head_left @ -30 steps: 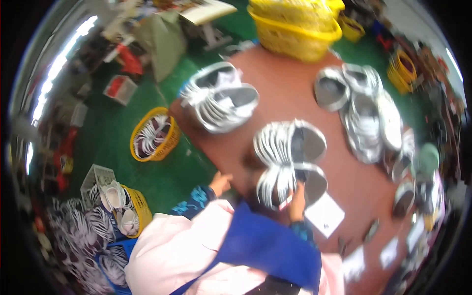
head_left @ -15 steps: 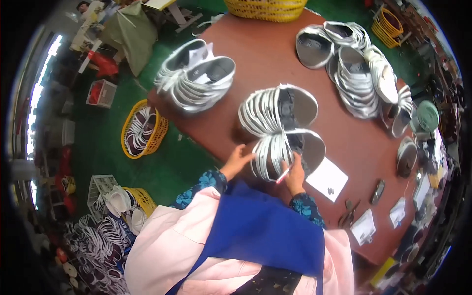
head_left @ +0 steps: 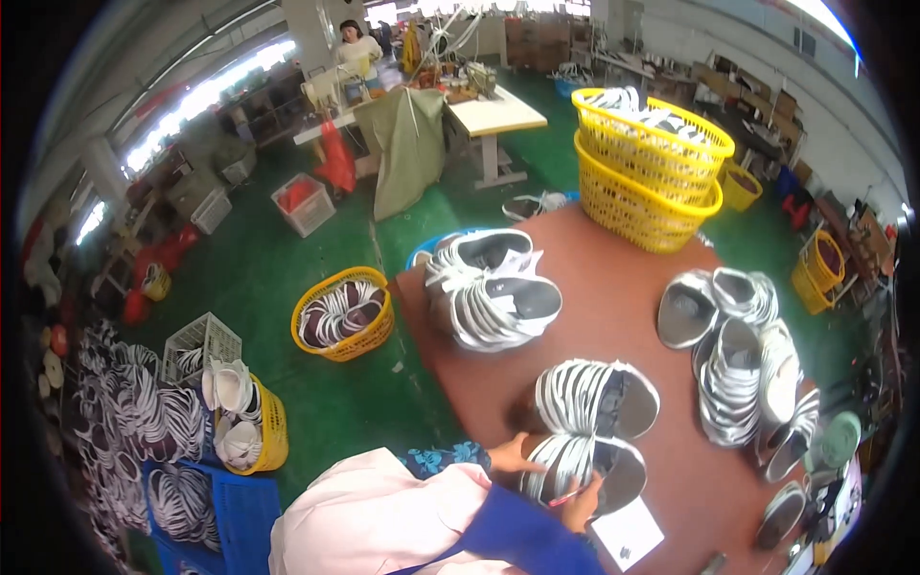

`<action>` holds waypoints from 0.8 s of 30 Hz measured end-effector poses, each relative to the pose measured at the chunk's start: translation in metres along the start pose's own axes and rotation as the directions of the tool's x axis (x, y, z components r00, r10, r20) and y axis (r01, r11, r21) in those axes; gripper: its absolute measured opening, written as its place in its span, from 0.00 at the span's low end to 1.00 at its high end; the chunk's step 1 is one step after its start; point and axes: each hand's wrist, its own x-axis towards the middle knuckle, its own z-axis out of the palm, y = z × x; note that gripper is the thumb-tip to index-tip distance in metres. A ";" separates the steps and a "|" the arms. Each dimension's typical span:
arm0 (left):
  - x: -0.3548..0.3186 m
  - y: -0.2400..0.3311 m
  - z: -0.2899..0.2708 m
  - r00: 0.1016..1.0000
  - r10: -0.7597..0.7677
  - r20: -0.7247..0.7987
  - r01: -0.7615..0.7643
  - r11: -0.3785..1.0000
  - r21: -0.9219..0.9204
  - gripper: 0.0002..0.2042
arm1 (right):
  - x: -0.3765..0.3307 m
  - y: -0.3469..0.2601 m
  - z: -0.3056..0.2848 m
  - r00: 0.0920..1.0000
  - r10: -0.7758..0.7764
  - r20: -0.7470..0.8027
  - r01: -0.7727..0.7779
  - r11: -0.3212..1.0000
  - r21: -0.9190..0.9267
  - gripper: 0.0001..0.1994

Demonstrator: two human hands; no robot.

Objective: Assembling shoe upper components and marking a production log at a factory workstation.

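Left hand (head_left: pixel 511 454) touches the striped bundle (head_left: pixel 579 439) — right hand (head_left: pixel 582 505) holds a pen (head_left: pixel 564 497).

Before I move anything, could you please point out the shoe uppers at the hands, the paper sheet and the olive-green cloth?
Shoe uppers (head_left: pixel 573 454): head view, nearer stack's white edges.
Paper sheet (head_left: pixel 631 525): head view, blank upper part.
Olive-green cloth (head_left: pixel 410 149): head view, middle of its drape.

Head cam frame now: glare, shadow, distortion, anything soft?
Head view: windows at picture left blown out white; straight lines bow toward the rim, corners black. Head view: soft shadow on the table, left of the near shoes; mark on the white sheet by the right hand too soft to make out.
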 end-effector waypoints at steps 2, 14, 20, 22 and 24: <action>-0.002 0.024 -0.013 0.971 0.182 0.157 -0.118 0.930 -0.349 0.49 | 0.003 -0.040 -0.003 0.996 -0.043 -0.076 0.045 0.999 0.029 0.22; -0.034 0.054 -0.032 0.987 -0.092 0.132 0.143 0.882 -0.449 0.52 | -0.005 -0.015 0.022 0.991 -0.133 -0.007 0.131 0.960 0.249 0.27; -0.027 0.028 -0.029 0.992 0.023 0.126 0.034 0.900 -0.434 0.49 | -0.012 -0.014 0.020 0.985 -0.169 0.024 0.159 0.961 0.227 0.27; -0.019 0.001 -0.020 0.998 -0.040 0.058 0.058 0.934 -0.352 0.49 | -0.017 -0.010 0.020 0.985 -0.172 0.029 0.159 0.954 0.253 0.27; -0.019 0.001 -0.019 0.995 0.050 0.092 -0.011 0.924 -0.383 0.48 | -0.021 -0.011 0.015 0.986 -0.162 0.037 0.148 0.956 0.253 0.27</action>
